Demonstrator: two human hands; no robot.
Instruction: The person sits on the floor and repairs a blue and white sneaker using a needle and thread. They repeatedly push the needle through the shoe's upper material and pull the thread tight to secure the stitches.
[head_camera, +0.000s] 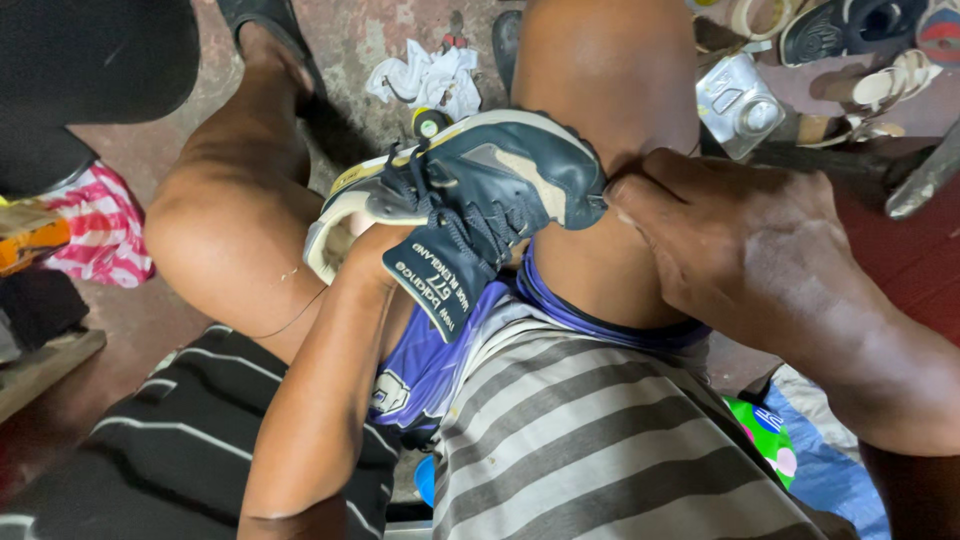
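Note:
A dark blue sneaker (500, 175) with a beige side patch, a pale sole and black laces lies between my knees, toe toward my right thigh. My left hand (365, 245) is pushed inside the shoe's opening, so only the wrist shows, behind the folded-out tongue. My right hand (735, 240) presses on the sneaker's toe end with fingers closed; what it pinches there is hidden.
A crumpled white cloth (425, 75) and a small spool (430, 122) lie on the worn floor ahead. A metal tin (738, 103), sandals (850, 25) and a dark tool (925, 175) sit at right. Pink striped fabric (100, 225) lies at left.

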